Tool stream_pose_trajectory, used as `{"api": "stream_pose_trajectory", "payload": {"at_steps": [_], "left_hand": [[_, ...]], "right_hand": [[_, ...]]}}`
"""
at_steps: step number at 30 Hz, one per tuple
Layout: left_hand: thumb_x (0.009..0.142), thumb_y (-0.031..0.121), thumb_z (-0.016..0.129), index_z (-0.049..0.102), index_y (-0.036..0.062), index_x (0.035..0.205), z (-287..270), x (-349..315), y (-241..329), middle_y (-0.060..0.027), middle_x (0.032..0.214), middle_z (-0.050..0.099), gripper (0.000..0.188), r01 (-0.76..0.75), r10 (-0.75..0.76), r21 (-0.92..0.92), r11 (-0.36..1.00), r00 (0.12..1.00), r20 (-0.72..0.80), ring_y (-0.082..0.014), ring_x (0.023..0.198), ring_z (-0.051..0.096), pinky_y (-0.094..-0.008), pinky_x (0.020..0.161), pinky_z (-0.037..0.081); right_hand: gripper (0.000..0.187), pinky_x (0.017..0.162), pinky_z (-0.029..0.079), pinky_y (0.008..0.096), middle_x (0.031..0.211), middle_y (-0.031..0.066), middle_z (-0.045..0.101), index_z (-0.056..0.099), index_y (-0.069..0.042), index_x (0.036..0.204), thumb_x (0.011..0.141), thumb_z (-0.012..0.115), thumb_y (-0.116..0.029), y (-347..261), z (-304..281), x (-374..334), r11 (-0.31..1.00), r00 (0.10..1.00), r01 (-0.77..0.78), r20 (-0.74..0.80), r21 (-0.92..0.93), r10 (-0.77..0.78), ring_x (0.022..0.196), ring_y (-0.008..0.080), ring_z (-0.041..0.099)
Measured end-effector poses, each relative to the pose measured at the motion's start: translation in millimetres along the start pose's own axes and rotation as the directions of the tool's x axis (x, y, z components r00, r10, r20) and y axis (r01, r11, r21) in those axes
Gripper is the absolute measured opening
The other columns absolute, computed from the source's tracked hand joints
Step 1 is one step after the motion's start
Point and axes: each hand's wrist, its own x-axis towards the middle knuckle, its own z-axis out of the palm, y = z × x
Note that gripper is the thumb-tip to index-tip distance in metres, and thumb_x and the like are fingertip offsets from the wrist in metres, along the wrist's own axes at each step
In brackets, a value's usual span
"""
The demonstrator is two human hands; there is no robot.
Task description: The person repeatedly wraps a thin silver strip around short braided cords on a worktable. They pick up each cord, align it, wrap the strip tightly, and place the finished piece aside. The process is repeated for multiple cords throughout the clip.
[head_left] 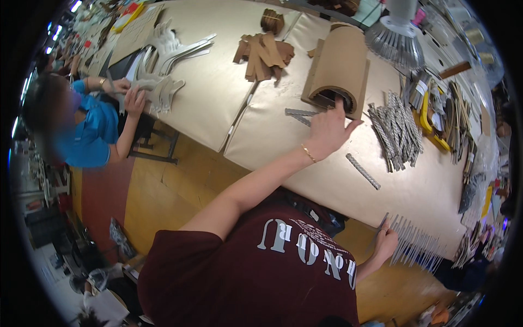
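Note:
My left hand (pixel 328 131) reaches over the table, thumb spread and index finger pointing into the dark mouth of an arched brown cardboard holder (pixel 342 60). The fingertip is partly hidden inside, and I see nothing held in that hand. Two flat grey strips (pixel 298 115) lie beside it. Lower right, at the table's near edge, my right hand (pixel 385 242) is closed on a thin grey strip (pixel 384 219). Next to it, a row of similar grey strips (pixel 417 242) sticks out over the edge. A single braided grey strap (pixel 363 171) rests between my hands.
A pile of braided straps (pixel 396 131) lies right of the holder, near a yellow tray (pixel 430 128) of bundled strips. Brown strips (pixel 264 54) lie at the back. A slotted metal lamp (pixel 395 43) hangs overhead. At left, a co-worker in blue (pixel 90 136) handles pale cut pieces (pixel 158 90).

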Motion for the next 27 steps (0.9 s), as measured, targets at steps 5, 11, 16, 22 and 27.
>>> {"api": "stream_pose_trajectory", "payload": {"at_steps": [5,11,16,22,27], "left_hand": [[0.088,0.058,0.064,0.042,-0.0197,0.128,4,3,0,-0.0218,0.068,0.066,0.09,0.039,-0.04,-0.085,0.996,0.999,-0.014,-0.0368,0.068,0.07,-0.0453,0.055,0.054],[0.086,0.056,0.068,0.069,-0.007,0.092,12,26,-1,-0.0222,0.07,0.068,0.063,0.007,-0.007,-0.094,0.996,1.0,0.004,-0.0378,0.07,0.07,-0.0467,0.061,0.056],[0.085,0.056,0.069,0.071,-0.004,0.084,19,24,2,-0.0223,0.074,0.068,0.06,0.056,-0.059,-0.137,0.989,0.998,-0.018,-0.0391,0.074,0.07,-0.0478,0.065,0.057],[0.084,0.057,0.07,0.07,-0.0051,0.083,14,21,4,-0.0232,0.077,0.069,0.063,0.045,-0.05,-0.16,0.986,0.998,-0.027,-0.0399,0.077,0.07,-0.0475,0.066,0.057],[0.084,0.059,0.068,0.071,-0.0052,0.078,11,23,6,-0.0242,0.077,0.068,0.064,0.039,-0.044,-0.159,0.986,0.999,-0.026,-0.0399,0.076,0.07,-0.0469,0.066,0.057]], "right_hand": [[0.067,0.066,0.044,0.0512,0.068,0.0234,0.059,0.062,0.005,0.072,0.098,0.051,-0.056,0,-4,2,1.0,0.999,0.007,0.045,-0.022,-0.006,0.069,0.0431,0.056],[0.065,0.07,0.047,0.051,0.069,0.0226,0.062,0.066,0.004,0.078,0.098,0.051,-0.056,6,0,2,0.998,0.998,0.059,0.022,-0.02,-0.059,0.072,0.0433,0.06],[0.065,0.07,0.048,0.0507,0.071,0.0252,0.063,0.069,0.005,0.084,0.097,0.051,-0.056,7,3,2,0.993,0.992,0.112,-0.06,0.026,-0.111,0.072,0.0447,0.06],[0.066,0.07,0.048,0.0502,0.071,0.0284,0.063,0.071,0.007,0.086,0.097,0.051,-0.055,5,-3,3,0.997,0.996,0.082,0.03,0.012,-0.082,0.073,0.0457,0.063],[0.066,0.067,0.046,0.0494,0.068,0.0249,0.06,0.067,0.007,0.08,0.097,0.051,-0.055,10,1,7,0.988,0.987,0.157,0.017,0.0,-0.157,0.068,0.0437,0.057]]}}
